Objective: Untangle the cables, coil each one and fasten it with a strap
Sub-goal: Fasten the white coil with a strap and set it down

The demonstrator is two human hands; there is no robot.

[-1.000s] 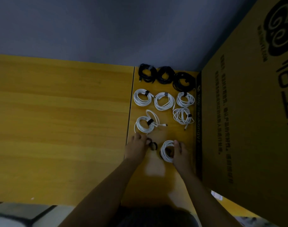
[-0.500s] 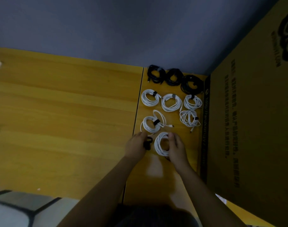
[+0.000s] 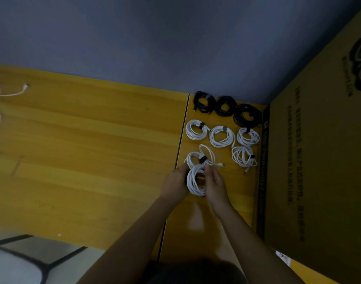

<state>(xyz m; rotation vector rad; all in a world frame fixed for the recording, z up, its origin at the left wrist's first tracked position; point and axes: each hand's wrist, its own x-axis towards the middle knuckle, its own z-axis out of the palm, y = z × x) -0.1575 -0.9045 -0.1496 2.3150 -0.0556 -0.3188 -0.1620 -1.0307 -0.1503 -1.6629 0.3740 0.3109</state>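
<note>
Closest to the camera, both forearms reach out over the yellow wooden table [image 3: 93,160]. The left hand [image 3: 175,183] and the right hand [image 3: 215,183] hold one white cable coil [image 3: 196,181] between them, just above the tabletop. The left hand's grip is wrapped around the coil's left side, and the right hand's grip is curled over the right side, with its fingertips [image 3: 207,170] pinching near the top of the loop. Can't see a strap on this coil, though the hands hide part of it.

Right behind it, practically touching the top of the held coil, sits a strapped white coil [image 3: 198,158] with a black band and a loose loop plus a plug end trailing off to the right. Further right is another white bundle [image 3: 244,156], a bit messier, also banded.

Next row back has three white coils [image 3: 220,136] side by side, each with a dark strap. Behind those, against the grey-blue wall [image 3: 155,37], are three black coils [image 3: 224,106] in a row.

A big cardboard box [image 3: 319,160] with dark printing stands along the right side, right next to the coils. Way off at the far left edge there's a loose white cable [image 3: 9,94] lying on the table, well apart from everything else.
</note>
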